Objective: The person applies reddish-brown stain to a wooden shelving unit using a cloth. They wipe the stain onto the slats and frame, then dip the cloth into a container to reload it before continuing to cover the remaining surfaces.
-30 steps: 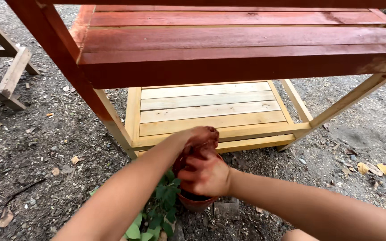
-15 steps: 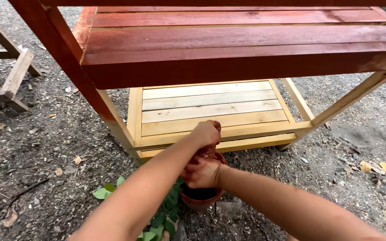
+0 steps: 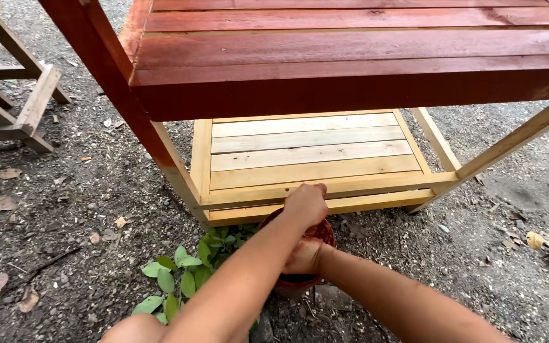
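A small round reddish-brown pot (image 3: pixel 326 234) with dark contents sits low on the gravel, just in front of the bench's lower shelf. My left hand (image 3: pixel 306 204) is closed over the pot's far rim, knuckles close to the pale front rail (image 3: pixel 376 185). My right hand (image 3: pixel 302 255) reaches in from the right and grips the near side of the pot, under my left wrist. Most of the pot is hidden by both hands. A green leafy plant (image 3: pixel 182 273) spreads on the ground just left of the pot.
A wooden bench with a red-stained top (image 3: pixel 351 57) and red leg (image 3: pixel 106 76) stands over a pale slatted lower shelf (image 3: pixel 306 149). Another wooden frame (image 3: pixel 14 108) sits at the far left. Gravel ground with dry leaves (image 3: pixel 544 240) surrounds everything.
Both hands stay on the pot, which has moved slightly right and nearer the lower rail. More of the green plant shows to the left of my arm.
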Available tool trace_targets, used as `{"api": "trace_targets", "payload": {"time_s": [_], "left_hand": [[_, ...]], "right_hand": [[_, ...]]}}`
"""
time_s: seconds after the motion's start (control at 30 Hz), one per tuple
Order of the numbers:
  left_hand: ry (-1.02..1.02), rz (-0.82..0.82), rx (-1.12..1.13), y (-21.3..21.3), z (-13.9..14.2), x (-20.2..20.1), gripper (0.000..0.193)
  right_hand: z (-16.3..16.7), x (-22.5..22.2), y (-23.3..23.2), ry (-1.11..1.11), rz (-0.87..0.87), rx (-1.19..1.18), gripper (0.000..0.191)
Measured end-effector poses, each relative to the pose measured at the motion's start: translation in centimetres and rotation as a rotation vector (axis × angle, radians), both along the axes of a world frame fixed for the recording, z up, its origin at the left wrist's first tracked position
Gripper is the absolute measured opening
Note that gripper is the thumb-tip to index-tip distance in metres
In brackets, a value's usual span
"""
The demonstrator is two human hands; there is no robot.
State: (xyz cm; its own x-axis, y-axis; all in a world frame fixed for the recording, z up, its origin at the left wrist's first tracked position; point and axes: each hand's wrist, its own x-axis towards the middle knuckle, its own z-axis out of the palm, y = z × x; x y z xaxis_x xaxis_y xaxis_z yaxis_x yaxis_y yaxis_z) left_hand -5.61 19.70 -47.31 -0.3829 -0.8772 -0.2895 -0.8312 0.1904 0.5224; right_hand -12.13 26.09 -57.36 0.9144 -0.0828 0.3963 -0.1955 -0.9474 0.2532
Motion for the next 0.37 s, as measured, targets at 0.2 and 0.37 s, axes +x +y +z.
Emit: {"api": "trace_targets", "payload": {"time_s": [0.2,0.37], "left_hand": [[0.201,0.276,0.104,-2.0,-1.4,1.8,0.034],[0.761,0.393,0.511,-2.0,-1.5,6.6,0.045]], "right_hand": [[2.1,-3.3,1.7,0.254,-0.071,-0.049,0.027],[7.8,-6.9,3.3,-0.049,-0.364,0.012,0.046]]}}
